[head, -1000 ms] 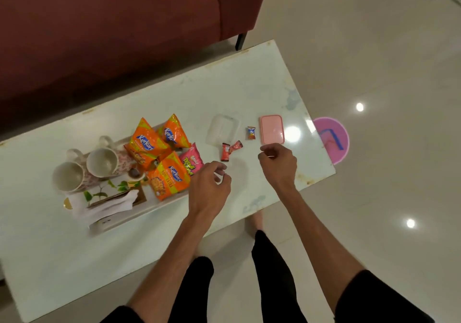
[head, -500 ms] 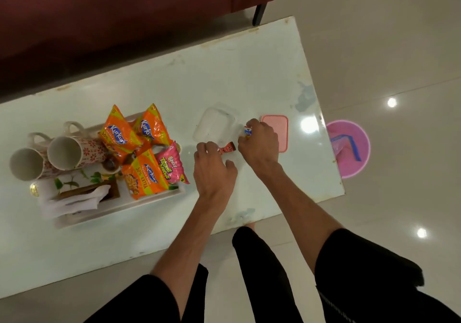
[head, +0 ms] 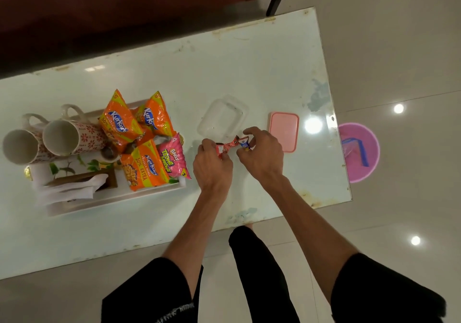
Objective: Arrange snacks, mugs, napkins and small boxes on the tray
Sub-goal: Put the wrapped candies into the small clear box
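Both hands are gathering the small wrapped candies, probably so that they can go into the clear plastic box [head: 222, 115] before it joins the tray. The left hand [head: 212, 164] pinches a red candy wrapper [head: 220, 149] between thumb and fingertips; the right hand [head: 262, 152] pinches a blue-and-white candy [head: 244, 144] with its fingers curled round it. A second red candy [head: 232, 143] sits between the two, touching both, though which hand carries it I cannot tell.

The clear box stands open on the counter [head: 249, 73] at about 12 o'clock from the hands, just beyond the fingertips; its pink lid [head: 284, 132] lies flat at about 2 o'clock from the right hand, near the knuckles, set aside to keep the box mouth free.

The tray [head: 112, 199] lies at 9 o'clock from the left hand, already loaded: two patterned mugs [head: 58, 137] on their sides, three orange Kurkure packets [head: 119, 120], a pink Bingo packet [head: 173, 159] at the near right corner, and white napkins [head: 69, 190] in a wooden holder.
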